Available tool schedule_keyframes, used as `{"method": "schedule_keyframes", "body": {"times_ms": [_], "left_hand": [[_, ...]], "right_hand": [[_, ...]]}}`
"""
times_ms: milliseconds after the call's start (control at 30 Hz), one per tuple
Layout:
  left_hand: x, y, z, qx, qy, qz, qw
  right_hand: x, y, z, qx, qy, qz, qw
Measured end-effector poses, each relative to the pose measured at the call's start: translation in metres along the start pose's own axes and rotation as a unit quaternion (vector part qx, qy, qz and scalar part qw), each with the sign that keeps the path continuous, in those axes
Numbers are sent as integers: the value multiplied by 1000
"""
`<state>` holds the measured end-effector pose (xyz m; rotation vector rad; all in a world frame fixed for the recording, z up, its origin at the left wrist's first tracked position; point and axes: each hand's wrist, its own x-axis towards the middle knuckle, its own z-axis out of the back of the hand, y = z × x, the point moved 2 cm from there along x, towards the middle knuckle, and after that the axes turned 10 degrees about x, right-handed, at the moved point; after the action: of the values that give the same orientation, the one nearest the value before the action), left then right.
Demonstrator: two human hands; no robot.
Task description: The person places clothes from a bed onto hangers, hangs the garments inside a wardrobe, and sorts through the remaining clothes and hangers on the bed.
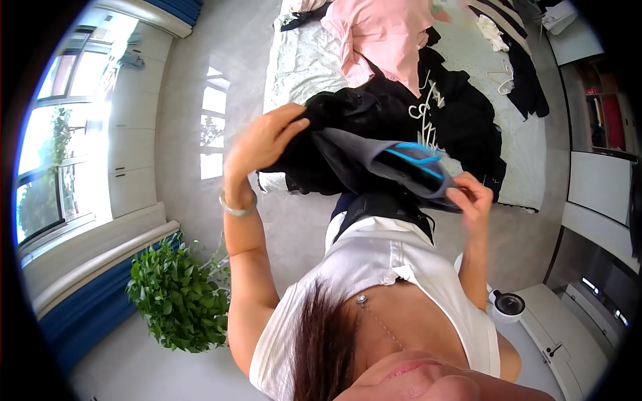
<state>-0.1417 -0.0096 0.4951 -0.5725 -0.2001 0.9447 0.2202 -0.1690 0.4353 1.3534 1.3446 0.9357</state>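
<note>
A dark grey and black garment (358, 157) is stretched between my two hands above the near edge of the bed. My left hand (271, 134), with a bracelet at the wrist, pinches its black part at the left. At the right, my right hand (471, 197) grips the grey edge between thumb and fingers. A bright blue hanger (418, 155) shows within the garment's opening. Just beyond lie black clothes (461, 110) with several white hangers (426, 117) on them.
A pink garment (384, 37) lies farther back on the bed (294, 63). Black clothing (528, 83) and a white hanger (503, 80) are at the right. A leafy plant (177, 294) stands at lower left, a white cup (507, 306) at lower right.
</note>
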Motion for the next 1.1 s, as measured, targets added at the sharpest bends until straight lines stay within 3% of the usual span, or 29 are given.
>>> {"method": "schedule_keyframes", "body": {"times_ms": [67,133,200,267,300,400,467,500,600,667,733,800,833,933,1000,1067,1100], "left_hand": [[-5,-30,-17,-6,-66,-75,995],[-13,-58,-33,-5,-63,-88,994],[-24,-74,-41,30,-94,-69,993],[-30,-84,-40,159,-141,-37,977],[-32,-84,-46,188,-204,-76,958],[-40,-68,-58,153,-252,-142,945],[-47,-53,-75,80,-248,-152,953],[-55,-56,-78,22,-258,-145,955],[-62,-68,-76,-48,-289,-158,943],[-68,-70,-74,-75,-324,-198,922],[-69,-77,-68,-73,-333,-196,920],[-70,-86,-63,-97,-371,-213,899],[-74,-83,-61,-91,-369,-212,900],[-85,-82,-50,-60,-373,-172,910],[-95,-77,-49,-22,-406,-82,910],[-97,-69,-49,16,-405,-45,913],[-96,-69,-50,43,-404,-8,914]], "right_hand": [[0,-7,-17,13,0,16,1000],[-3,-6,-23,23,-6,8,1000],[-6,-4,-22,-1,16,46,999],[-10,-2,-22,0,19,69,997],[-14,3,-24,-12,37,73,997],[-17,19,-20,-37,77,75,994],[-12,38,-19,-60,255,-83,961],[-1,35,-7,-18,348,-100,932],[52,33,2,-38,318,-134,938],[91,-5,-5,-195,325,-77,922],[98,-36,-31,-328,351,-89,872],[98,-91,-44,-420,356,34,834],[99,-112,-44,-418,358,36,834],[124,-131,-30,-290,218,195,911],[147,-118,2,-171,94,-101,976],[155,-93,11,158,-18,-69,985],[158,-69,12,176,-67,-33,982]]}}
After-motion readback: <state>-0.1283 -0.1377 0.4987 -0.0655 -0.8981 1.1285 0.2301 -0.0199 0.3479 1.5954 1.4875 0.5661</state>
